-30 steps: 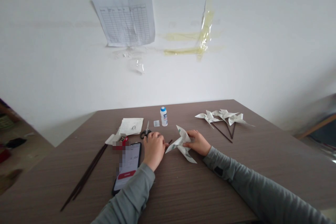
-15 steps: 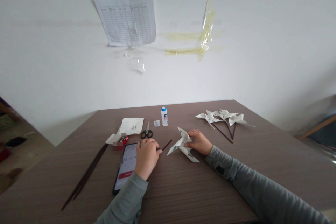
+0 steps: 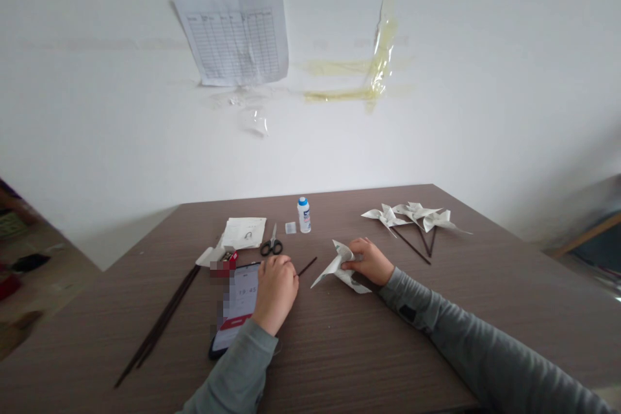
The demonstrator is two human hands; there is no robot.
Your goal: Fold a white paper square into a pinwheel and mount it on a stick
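Observation:
My left hand (image 3: 277, 291) is closed around a thin dark stick (image 3: 307, 266), whose end points up and to the right. Beneath the left wrist lies a phone (image 3: 241, 301) with a timer on its screen. In my right hand (image 3: 367, 261) a white paper pinwheel (image 3: 339, 266) is pinched at its middle, the blades spreading to the left and down. A small gap separates the stick's tip from the pinwheel. The fingers of my left hand hide the rest of the stick.
Beyond my hands stand a glue bottle (image 3: 304, 215), scissors (image 3: 272, 244) and folded paper squares (image 3: 244, 233). Several dark sticks (image 3: 162, 320) lie at left near a small red box (image 3: 231, 259). Finished-looking pinwheels on sticks (image 3: 412, 213) rest at back right. A wall rises behind the table.
The pinwheel has tilted in my right hand, so its lower blade looks raised and narrower. My left hand has turned slightly and shifted a little right, with the stick still in it.

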